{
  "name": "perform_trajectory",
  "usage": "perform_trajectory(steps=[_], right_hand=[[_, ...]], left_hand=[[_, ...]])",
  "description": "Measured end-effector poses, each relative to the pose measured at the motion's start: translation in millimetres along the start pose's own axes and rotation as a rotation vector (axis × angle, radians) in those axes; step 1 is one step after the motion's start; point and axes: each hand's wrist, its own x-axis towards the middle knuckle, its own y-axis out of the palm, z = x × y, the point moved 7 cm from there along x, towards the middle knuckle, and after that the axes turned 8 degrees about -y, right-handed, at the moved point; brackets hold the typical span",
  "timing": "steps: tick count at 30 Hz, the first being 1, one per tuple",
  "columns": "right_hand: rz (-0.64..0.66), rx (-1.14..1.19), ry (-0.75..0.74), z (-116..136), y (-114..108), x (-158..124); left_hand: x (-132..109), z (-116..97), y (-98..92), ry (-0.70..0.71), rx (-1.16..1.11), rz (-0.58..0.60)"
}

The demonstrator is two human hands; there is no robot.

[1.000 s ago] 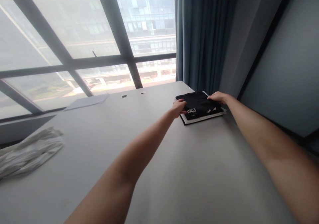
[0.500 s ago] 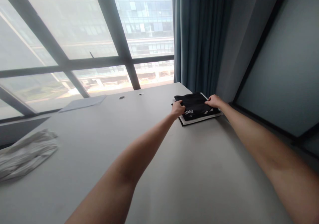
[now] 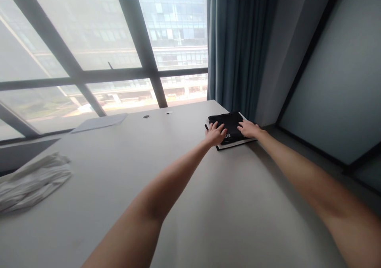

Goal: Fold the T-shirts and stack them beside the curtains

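Observation:
A folded black cloth (image 3: pixel 229 122) with white lettering lies on a flat stack with white and black edges (image 3: pixel 235 144), near the far right corner of the white table (image 3: pixel 143 160). My left hand (image 3: pixel 216 134) rests on the cloth's left front part with its fingers spread, partly covering the lettering. On the right side of the cloth lies my right hand (image 3: pixel 249 128), fingers apart and reaching inward. Neither hand grips anything.
A crumpled light grey cloth (image 3: pixel 35 182) lies at the table's left edge. Pale flat sheets (image 3: pixel 99 122) are at the back left, by the window. Two round fittings (image 3: pixel 146 117) are set in the tabletop. A blue curtain (image 3: pixel 235 49) hangs behind the stack.
Both hands have let go of the black cloth's edges and opened flat on it. My right hand has moved slightly left, and the cloth's right front part lies flatter.

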Motion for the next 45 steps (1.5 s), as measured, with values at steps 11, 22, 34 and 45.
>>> perform_trajectory(steps=[11, 22, 34, 45], right_hand=[[-0.408, 0.045, -0.313, 132, -4, -65], [-0.123, 0.235, -0.355, 291, 82, -101], [0.112, 0.087, -0.392, 326, 130, -124], [0.048, 0.007, -0.430, 319, 140, -123]], left_hand=[[-64, 122, -67.2, -0.082, 0.191, -0.185], [-211, 246, -115.2, -0.138, 0.349, -0.079], [-248, 257, -101.2, -0.117, 0.354, -0.058], [-254, 252, -98.1, -0.111, 0.310, -0.039]])
